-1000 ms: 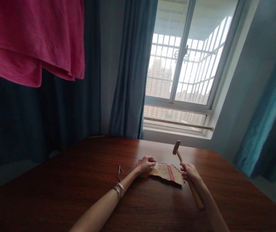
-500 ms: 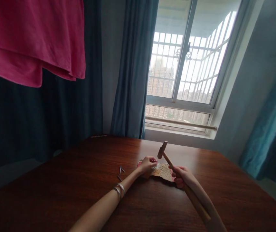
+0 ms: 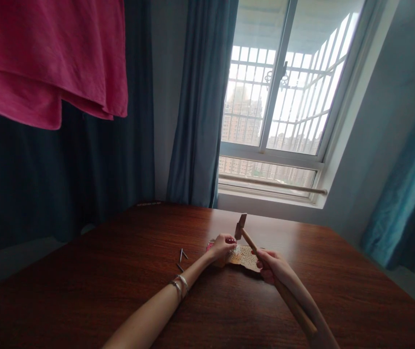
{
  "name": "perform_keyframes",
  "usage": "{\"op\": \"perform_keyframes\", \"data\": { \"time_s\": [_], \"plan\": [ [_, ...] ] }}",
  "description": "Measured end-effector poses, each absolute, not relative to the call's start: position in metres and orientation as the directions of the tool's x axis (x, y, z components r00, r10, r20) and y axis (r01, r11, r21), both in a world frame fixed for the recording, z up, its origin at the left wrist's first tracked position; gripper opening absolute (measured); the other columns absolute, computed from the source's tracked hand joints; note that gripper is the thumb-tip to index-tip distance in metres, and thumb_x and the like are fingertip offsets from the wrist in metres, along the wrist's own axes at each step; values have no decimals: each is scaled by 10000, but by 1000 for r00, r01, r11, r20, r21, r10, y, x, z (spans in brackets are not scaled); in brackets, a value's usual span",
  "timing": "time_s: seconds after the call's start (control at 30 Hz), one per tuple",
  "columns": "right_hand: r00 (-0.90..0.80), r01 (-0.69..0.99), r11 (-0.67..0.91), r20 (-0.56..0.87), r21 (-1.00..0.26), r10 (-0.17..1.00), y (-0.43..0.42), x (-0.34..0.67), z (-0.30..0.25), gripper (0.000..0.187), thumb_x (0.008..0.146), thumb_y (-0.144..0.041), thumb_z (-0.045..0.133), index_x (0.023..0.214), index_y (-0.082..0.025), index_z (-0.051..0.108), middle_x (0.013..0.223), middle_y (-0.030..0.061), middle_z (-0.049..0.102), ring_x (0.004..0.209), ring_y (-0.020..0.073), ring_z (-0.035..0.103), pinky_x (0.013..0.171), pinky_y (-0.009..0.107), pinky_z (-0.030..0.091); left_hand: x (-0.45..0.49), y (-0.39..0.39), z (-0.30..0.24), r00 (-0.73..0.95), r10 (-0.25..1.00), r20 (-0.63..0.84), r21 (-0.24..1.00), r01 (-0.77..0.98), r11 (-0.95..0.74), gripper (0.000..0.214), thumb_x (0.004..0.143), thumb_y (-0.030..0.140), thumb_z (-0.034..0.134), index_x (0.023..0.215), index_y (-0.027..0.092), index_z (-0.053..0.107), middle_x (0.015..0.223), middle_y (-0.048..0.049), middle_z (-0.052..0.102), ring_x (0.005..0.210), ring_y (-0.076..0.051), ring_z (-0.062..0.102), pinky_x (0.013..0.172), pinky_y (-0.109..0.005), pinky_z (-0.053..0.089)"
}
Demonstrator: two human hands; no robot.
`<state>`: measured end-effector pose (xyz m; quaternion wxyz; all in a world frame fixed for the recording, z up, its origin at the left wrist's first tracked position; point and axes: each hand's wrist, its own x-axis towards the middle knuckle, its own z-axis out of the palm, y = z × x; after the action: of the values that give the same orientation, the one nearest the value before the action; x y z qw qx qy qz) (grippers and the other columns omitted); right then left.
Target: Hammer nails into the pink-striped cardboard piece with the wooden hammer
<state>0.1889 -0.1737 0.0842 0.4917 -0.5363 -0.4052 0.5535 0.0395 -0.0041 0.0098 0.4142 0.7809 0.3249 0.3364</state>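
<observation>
My right hand [image 3: 270, 266] is closed around the wooden handle of a hammer [image 3: 250, 241]. The hammer's dark metal head is raised just right of and slightly above my left fingers, apart from the board. My left hand [image 3: 223, 247] is in a pinch, resting over the left part of a light, flat piece dotted with many small dark holes or marks [image 3: 245, 256]. What the left fingertips pinch is too small and covered to make out. Left of that hand, three thin metal nail-like pins [image 3: 181, 254] lie loose on the table.
A brown wooden table [image 3: 120, 276] spreads out under both hands. A pink cloth [image 3: 84, 58] hangs at the upper left, before dark blue curtains [image 3: 200, 106]. Beyond the table's far edge is a barred window [image 3: 261, 150] with a rail along its sill.
The hammer head has shifted slightly left, closer to my left fingertips, and my right hand has moved slightly with it. My left hand stays almost in place.
</observation>
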Motion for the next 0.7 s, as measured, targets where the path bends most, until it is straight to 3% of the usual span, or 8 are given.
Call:
{"op": "perform_keyframes", "data": {
  "time_s": [0.7],
  "plan": [
    [84,-101,-170,-179,-980,980,-172,190,80,469,629,-532,639,874,-143,550,513,-66,460,289,17,309,285,169,203,40,-2,6,555,789,263,857,242,-456,205,655,281,588,762,123,666,705,-27,657,676,-148,581,617,-218,423]
  ]
}}
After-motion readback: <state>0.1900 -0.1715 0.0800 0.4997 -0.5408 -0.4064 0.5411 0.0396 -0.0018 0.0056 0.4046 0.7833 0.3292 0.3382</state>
